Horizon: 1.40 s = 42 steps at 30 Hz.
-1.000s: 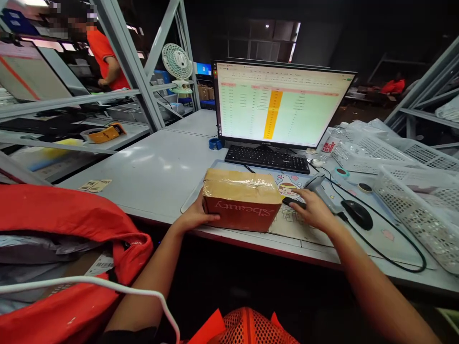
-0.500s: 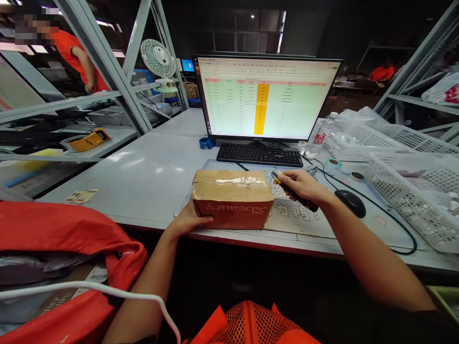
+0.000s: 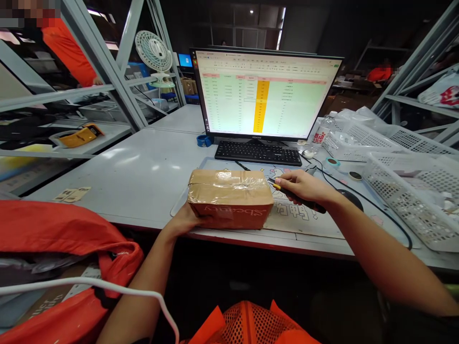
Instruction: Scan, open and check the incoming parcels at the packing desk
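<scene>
A taped cardboard box [image 3: 231,196] with printed lettering on its near side sits at the table's front edge. My left hand [image 3: 184,219] grips its lower left corner, the thumb along the near side and the other fingers hidden behind the box. In my right hand [image 3: 299,185] is a box cutter [image 3: 292,195], black with a yellow part near the tip. Its blade end points left, close to the box's right upper edge; whether it touches the cardboard I cannot tell. Beneath the box and right hand lies a printed desk mat [image 3: 287,222].
Behind the box stand a keyboard [image 3: 258,154] and a monitor [image 3: 263,95]. White perforated baskets [image 3: 412,205] line the right side, near a mouse [image 3: 351,198] and tape roll [image 3: 333,162]. A red bag [image 3: 64,222] hangs at left. One person [image 3: 68,48] stands beyond the rack.
The box cutter's tip has come nearer the box's right edge, its blade end turned more to the left. The box has tilted slightly. The person at left has shifted, and my view has moved a little.
</scene>
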Each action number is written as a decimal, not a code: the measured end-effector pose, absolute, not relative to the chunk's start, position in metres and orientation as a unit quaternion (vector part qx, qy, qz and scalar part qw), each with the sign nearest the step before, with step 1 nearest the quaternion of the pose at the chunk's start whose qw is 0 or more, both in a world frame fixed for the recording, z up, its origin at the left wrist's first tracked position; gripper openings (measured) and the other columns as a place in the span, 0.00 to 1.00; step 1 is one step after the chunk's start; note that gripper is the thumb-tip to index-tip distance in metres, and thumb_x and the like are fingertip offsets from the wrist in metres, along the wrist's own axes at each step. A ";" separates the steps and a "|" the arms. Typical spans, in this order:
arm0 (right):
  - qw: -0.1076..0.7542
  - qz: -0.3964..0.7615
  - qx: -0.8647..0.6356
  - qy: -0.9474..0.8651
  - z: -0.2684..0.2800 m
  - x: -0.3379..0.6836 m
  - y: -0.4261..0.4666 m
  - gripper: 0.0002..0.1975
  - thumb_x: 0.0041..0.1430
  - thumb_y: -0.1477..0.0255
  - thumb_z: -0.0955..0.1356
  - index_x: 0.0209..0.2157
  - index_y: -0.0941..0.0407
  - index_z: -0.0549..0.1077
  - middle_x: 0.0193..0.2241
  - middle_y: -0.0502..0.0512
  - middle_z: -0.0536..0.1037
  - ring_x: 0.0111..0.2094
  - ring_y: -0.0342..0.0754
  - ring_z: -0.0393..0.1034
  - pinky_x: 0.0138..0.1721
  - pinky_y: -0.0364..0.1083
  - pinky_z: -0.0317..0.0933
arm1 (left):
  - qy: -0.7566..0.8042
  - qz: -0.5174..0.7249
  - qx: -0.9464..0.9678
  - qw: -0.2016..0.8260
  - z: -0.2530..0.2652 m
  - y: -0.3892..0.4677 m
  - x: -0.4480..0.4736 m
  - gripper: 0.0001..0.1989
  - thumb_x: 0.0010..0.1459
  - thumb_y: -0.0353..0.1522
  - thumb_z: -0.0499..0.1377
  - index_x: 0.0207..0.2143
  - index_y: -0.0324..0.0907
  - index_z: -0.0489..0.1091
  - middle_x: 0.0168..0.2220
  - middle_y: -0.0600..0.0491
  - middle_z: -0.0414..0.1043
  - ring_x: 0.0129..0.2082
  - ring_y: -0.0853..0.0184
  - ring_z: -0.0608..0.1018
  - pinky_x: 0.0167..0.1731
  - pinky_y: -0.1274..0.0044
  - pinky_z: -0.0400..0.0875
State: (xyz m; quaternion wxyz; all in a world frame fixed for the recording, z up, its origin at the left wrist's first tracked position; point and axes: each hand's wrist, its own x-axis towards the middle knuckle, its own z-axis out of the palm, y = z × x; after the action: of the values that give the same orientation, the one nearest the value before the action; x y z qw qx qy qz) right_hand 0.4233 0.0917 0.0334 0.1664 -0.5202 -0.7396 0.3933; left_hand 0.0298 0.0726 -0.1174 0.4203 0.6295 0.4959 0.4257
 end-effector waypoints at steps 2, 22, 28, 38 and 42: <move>0.178 0.399 -0.516 -0.737 0.033 0.420 0.086 0.29 0.67 0.41 0.66 0.31 0.53 0.70 0.19 0.51 0.72 0.16 0.43 0.62 0.12 0.41 0.52 | 0.501 0.429 0.628 0.412 -0.118 0.073 0.030 0.58 0.34 0.51 0.81 0.64 0.36 0.66 0.65 0.34 0.70 0.68 0.35 0.69 0.72 0.49 0.60; 0.208 0.532 -0.506 -0.646 0.009 0.425 0.041 0.30 0.65 0.39 0.68 0.35 0.54 0.70 0.20 0.48 0.71 0.18 0.42 0.65 0.19 0.41 0.61 | 0.466 0.462 0.641 0.398 -0.128 0.074 0.031 0.44 0.42 0.48 0.79 0.57 0.37 0.70 0.61 0.36 0.71 0.69 0.39 0.67 0.72 0.50 0.59; 0.262 0.520 -0.511 -0.632 0.001 0.426 0.042 0.31 0.61 0.38 0.70 0.36 0.55 0.72 0.21 0.48 0.72 0.19 0.42 0.65 0.20 0.41 0.61 | 0.451 0.508 0.629 0.379 -0.125 0.073 0.039 0.62 0.44 0.47 0.79 0.73 0.42 0.51 0.70 0.37 0.61 0.71 0.44 0.65 0.73 0.55 0.57; 0.320 0.426 -0.552 -0.642 0.009 0.435 0.049 0.30 0.62 0.56 0.73 0.60 0.54 0.66 0.36 0.53 0.77 0.33 0.52 0.81 0.34 0.49 0.78 | 0.558 0.406 0.713 -0.120 0.008 0.019 0.063 0.57 0.47 0.46 0.79 0.75 0.50 0.59 0.67 0.40 0.59 0.70 0.32 0.56 0.72 0.43 0.38; 0.303 0.266 -0.520 -0.753 0.029 0.395 0.033 0.31 0.70 0.64 0.65 0.72 0.53 0.61 0.40 0.58 0.81 0.27 0.50 0.78 0.33 0.50 0.76 | 0.565 0.278 0.760 -0.161 0.022 0.013 0.105 0.55 0.51 0.36 0.77 0.76 0.45 0.55 0.67 0.36 0.60 0.66 0.32 0.60 0.69 0.42 0.46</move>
State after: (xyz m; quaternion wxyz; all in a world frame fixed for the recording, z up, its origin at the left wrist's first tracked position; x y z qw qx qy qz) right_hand 0.3955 0.0326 0.0289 0.3029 -0.5198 -0.7531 0.2663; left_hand 0.1047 0.0126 0.0219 -0.1608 0.7601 0.5649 0.2780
